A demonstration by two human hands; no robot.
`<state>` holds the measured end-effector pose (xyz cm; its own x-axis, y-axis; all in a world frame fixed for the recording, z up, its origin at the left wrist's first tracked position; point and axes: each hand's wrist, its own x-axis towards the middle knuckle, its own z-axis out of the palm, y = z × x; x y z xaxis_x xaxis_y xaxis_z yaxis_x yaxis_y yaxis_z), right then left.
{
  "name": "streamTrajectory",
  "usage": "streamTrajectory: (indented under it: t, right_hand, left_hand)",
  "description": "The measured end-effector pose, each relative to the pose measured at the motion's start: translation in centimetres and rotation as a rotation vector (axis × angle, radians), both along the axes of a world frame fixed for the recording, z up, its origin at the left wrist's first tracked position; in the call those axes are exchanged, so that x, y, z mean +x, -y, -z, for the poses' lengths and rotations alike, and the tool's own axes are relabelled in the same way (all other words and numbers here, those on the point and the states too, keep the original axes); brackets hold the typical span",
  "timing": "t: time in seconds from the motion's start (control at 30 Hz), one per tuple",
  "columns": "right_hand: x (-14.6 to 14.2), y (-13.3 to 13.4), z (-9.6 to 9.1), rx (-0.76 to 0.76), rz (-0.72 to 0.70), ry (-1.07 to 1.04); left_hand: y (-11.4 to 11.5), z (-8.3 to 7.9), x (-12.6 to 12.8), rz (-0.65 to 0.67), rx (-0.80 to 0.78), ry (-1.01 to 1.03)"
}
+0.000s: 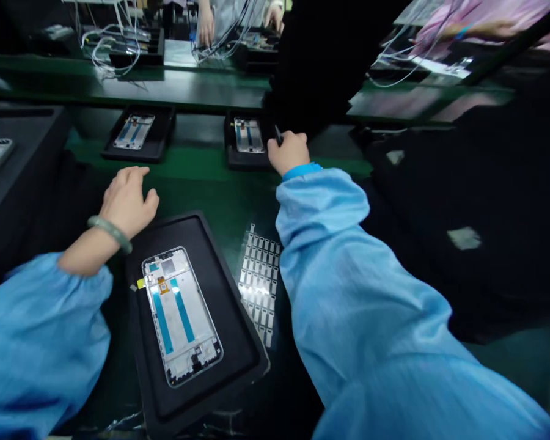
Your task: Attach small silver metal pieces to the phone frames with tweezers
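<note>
A black tray (238,342) lies in front of me with a white phone frame (181,315) in it, blue strips along its middle. My left hand (127,198), a green bangle on the wrist, rests with loosely curled fingers at the tray's far left corner and holds nothing. My right hand (288,151) reaches forward, closed on a thin dark tool (278,134), at the right edge of a second black tray (231,160) that holds another phone frame (249,135). Both arms wear light blue sleeves.
A third tray with a phone frame (134,131) sits on the green belt at left. A sheet of small silver stickers (259,281) lies right of the near tray. Another person's hands (205,24) work among white cables at the far bench. Dark equipment fills the right side.
</note>
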<state>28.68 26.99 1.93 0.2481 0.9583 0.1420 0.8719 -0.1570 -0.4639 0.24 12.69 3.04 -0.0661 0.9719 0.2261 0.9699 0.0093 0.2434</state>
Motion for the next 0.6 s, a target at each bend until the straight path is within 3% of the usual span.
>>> streamTrajectory:
  t: [0.03, 0.1, 0.17, 0.27, 0.43, 0.6]
  right_hand:
    - [1.3, -1.3, 0.4, -0.108, 0.113, 0.037]
    - [3.1, -2.9, 1.4, -0.185, 0.182, 0.028]
    - [4.0, -3.6, 2.1, -0.213, 0.159, -0.005]
    - [4.2, -3.9, 2.4, -0.230, 0.097, -0.060]
    - [4.1, -3.5, 1.7, -0.210, 0.100, -0.187]
    - [3.3, -2.0, 0.3, -0.146, 0.115, -0.374]
  left_hand:
    - [-2.2, 0.3, 0.1, -0.047, -0.020, -0.023]
    - [-6.2, 0.8, 0.2, -0.125, -0.057, -0.077]
    - [-9.3, 1.3, 0.0, -0.173, -0.103, -0.133]
    - [-11.5, 1.4, -0.4, -0.167, -0.159, -0.204]
    - [-10.8, 0.0, -0.2, -0.066, -0.137, -0.312]
    - [-6.4, -2.8, 2.3, 0.000, -0.021, -0.372]
